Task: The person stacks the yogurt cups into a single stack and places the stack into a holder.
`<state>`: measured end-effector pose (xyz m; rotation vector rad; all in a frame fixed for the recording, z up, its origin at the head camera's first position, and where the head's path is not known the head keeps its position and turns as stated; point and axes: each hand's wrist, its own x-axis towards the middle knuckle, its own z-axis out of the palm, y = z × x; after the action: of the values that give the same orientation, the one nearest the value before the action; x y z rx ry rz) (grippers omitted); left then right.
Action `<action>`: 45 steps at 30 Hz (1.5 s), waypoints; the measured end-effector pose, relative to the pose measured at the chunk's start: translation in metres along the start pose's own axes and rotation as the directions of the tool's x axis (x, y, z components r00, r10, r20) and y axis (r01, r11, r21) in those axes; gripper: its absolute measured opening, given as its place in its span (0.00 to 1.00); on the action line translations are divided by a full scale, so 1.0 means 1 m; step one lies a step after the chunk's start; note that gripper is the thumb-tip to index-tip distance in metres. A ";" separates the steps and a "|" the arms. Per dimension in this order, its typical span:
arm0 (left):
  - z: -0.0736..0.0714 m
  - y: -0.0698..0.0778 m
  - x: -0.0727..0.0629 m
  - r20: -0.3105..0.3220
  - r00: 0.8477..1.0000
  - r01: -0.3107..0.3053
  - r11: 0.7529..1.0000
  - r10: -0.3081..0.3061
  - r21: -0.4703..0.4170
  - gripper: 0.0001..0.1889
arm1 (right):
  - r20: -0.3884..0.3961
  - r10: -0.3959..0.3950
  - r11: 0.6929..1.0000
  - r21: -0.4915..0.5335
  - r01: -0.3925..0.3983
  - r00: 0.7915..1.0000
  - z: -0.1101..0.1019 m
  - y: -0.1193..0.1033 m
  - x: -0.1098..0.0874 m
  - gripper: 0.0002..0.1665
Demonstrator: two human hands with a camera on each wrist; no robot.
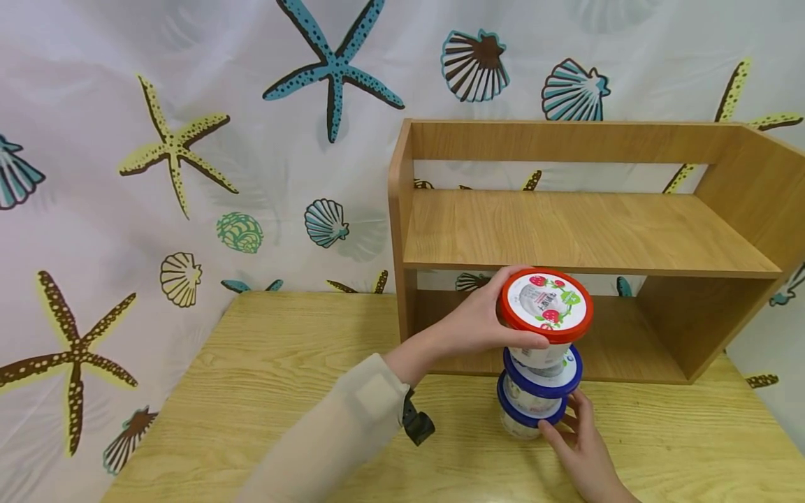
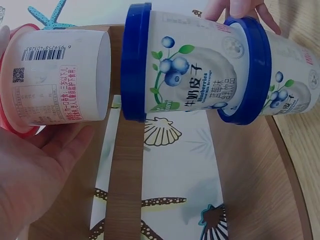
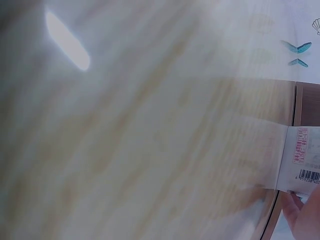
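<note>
My left hand [image 1: 487, 318] grips a white tub with a red lid [image 1: 546, 305], strawberries printed on its top. In the left wrist view a gap shows between the base of this red-lidded tub [image 2: 65, 77] and the stack beneath. That stack is two tubs with blue lids, blueberries on their sides: the upper tub [image 2: 187, 70] stands on the lower tub [image 2: 290, 80]. Around the lower tub, just below its lid, my right hand [image 1: 581, 447] has its thumb in front and fingers at the right side. The right wrist view catches only some fingertips [image 3: 295, 210] against a printed white tub wall [image 3: 302, 160].
A two-level wooden shelf [image 1: 585, 230] stands on the wooden table [image 1: 302, 363] right behind the stack. Behind it hangs a white curtain [image 1: 239, 154] with starfish and shells. A dark strap device [image 1: 416, 423] sits on the left wrist.
</note>
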<state>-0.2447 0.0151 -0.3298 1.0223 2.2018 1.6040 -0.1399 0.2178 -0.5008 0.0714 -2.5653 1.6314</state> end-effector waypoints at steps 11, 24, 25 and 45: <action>0.009 -0.011 0.005 0.003 1.000 0.013 0.998 -0.013 0.059 0.49 | -0.015 -0.013 1.000 -0.003 0.013 1.000 0.002 0.001 -0.001 0.41; 0.013 -0.014 0.008 0.031 0.999 0.003 0.999 -0.005 0.053 0.48 | 0.002 0.023 1.000 0.000 -0.023 1.000 -0.001 -0.002 0.000 0.41; 0.013 -0.014 0.007 0.032 0.999 0.009 0.999 -0.010 0.053 0.48 | 0.008 0.036 0.999 0.002 -0.036 0.999 0.000 -0.002 0.001 0.42; 0.007 -0.014 -0.002 0.029 0.999 0.044 0.999 -0.045 0.029 0.50 | 0.076 0.142 0.989 0.031 -0.145 0.987 -0.003 -0.002 0.002 0.46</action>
<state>-0.2451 0.0167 -0.3452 0.9909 2.2178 1.5332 -0.1417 0.2198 -0.4970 -0.0528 -2.6514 1.7572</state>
